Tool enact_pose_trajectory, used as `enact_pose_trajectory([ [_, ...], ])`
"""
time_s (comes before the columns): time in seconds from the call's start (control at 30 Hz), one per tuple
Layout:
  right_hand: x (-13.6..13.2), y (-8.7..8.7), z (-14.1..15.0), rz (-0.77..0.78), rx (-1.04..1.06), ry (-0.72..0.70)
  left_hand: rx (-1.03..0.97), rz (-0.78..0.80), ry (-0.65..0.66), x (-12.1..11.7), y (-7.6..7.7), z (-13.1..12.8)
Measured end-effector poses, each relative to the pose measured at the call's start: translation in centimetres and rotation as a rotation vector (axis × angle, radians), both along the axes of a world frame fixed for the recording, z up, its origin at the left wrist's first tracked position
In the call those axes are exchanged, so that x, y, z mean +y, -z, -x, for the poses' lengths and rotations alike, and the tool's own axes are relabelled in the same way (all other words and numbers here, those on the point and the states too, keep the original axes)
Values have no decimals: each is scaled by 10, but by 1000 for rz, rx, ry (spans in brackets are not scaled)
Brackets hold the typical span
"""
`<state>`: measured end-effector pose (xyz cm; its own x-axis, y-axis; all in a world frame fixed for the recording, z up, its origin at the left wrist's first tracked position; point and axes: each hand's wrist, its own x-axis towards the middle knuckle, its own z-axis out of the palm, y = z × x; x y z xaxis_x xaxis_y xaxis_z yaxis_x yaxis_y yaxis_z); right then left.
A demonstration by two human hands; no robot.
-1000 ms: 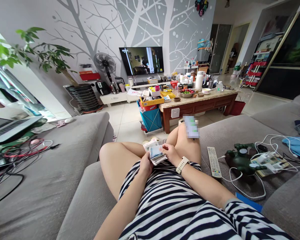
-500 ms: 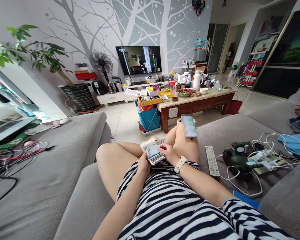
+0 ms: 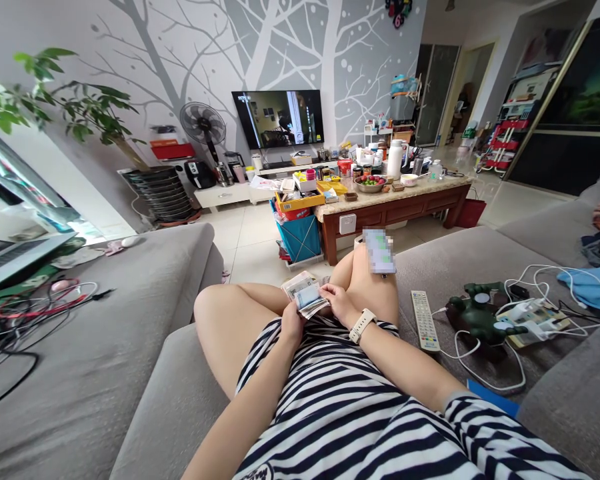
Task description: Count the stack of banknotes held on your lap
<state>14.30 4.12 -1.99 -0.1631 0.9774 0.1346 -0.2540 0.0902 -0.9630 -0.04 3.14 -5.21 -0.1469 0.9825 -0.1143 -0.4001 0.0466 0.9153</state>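
Observation:
A stack of banknotes (image 3: 300, 287) is held over my lap, its sheets fanned at the lower edge. My left hand (image 3: 293, 321) is closed round the near left part of the stack, thumb on top. At the right edge my right hand (image 3: 337, 303), with a pale watch (image 3: 363, 325) on its wrist, pinches a bluish banknote (image 3: 307, 295) that looks bent over the others. The fingers beneath the stack are hidden. A phone (image 3: 379, 252) with a blurred-out screen rests on my right knee, beyond the right hand.
On the grey sofa to the right lie a remote control (image 3: 425, 321), a dark green device (image 3: 477, 313) and white cables. Ahead stands a coffee table (image 3: 395, 205) loaded with bottles and a fruit bowl (image 3: 370, 184). Tangled cables (image 3: 25, 320) lie at the left.
The bluish banknote on top has been bent or shifted, uncovering another note behind it. My left hand has moved slightly up and the right hand slightly to the right.

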Motion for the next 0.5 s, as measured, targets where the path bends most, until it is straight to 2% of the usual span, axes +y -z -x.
enact_pose_trajectory([
  [0.27, -1, 1, -1, 10, 7, -1, -93, -1, 40, 0, -1, 1],
  [0.43, 1, 2, -1, -27, 0, -24, -159, -37, 11, -2, -12, 0],
  [0.5, 1, 0, -1, -51, -5, -28, -159, -1, -15, -4, -18, 0],
])
